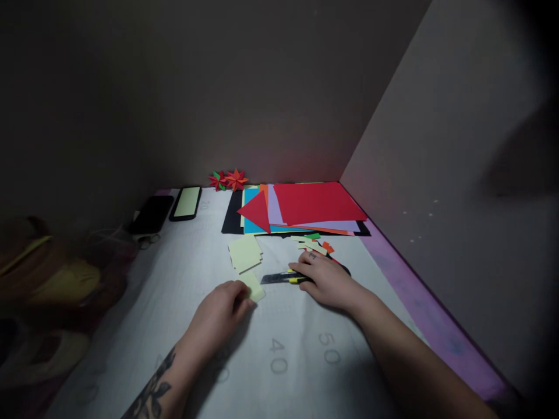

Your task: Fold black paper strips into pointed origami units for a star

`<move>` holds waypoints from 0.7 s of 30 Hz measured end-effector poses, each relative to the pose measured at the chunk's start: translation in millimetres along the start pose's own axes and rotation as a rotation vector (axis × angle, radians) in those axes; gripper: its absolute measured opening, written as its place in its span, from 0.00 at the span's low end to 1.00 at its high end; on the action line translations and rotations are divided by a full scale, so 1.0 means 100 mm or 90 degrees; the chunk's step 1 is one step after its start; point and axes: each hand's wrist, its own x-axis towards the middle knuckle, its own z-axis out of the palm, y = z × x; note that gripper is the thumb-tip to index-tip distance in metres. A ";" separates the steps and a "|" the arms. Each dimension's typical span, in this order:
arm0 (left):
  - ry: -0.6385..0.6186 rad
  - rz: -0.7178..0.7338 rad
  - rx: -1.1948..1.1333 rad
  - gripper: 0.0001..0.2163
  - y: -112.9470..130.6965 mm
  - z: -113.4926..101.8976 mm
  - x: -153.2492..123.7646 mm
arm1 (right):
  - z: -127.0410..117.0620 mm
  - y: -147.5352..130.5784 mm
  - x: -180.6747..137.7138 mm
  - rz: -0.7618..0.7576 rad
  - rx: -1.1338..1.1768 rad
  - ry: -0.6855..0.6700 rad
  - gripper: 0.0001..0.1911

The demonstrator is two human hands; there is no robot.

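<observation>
My left hand [225,302] pinches the near edge of a small pale yellow paper piece [253,287], with the fingers curled and thumb against it. Just beyond lies a stack of similar pale yellow paper squares [245,254], slightly uneven at its right edge. My right hand [325,276] is closed over a black and yellow utility knife [294,279]. Its long dark blade points left toward the paper piece, flat along the mat. Part of the handle is hidden under my palm. Past my right fingers lie paper scraps [312,243] in green, pale yellow and orange.
Coloured sheets [321,203] with a red one on top lie at the back, a red triangle [257,212] beside it. Folded paper stars [236,180] stand against the wall. At left are a phone [186,203], a black object [152,214] and scissors [148,241]. A numbered white sheet [297,326] covers the surface.
</observation>
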 end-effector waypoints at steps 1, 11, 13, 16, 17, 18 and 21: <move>-0.003 -0.001 0.007 0.06 0.00 0.00 0.00 | 0.00 0.00 0.00 0.000 0.001 -0.001 0.21; -0.003 -0.017 0.010 0.08 0.01 -0.02 0.00 | 0.01 0.01 0.00 -0.004 0.001 0.008 0.22; -0.004 -0.019 0.009 0.08 0.02 -0.03 0.00 | 0.01 0.01 0.00 0.002 -0.004 0.010 0.22; -0.002 -0.017 0.007 0.08 0.02 -0.03 0.01 | 0.01 0.01 -0.01 -0.002 0.003 0.000 0.22; 0.000 -0.018 0.007 0.08 0.02 -0.02 0.01 | 0.01 0.00 -0.01 -0.004 0.007 -0.003 0.22; 0.000 -0.019 0.008 0.07 0.02 -0.02 0.01 | 0.02 0.00 -0.01 -0.006 0.011 -0.006 0.22; 0.002 -0.018 0.013 0.06 0.00 0.00 0.01 | 0.02 -0.02 -0.01 -0.009 0.017 -0.011 0.23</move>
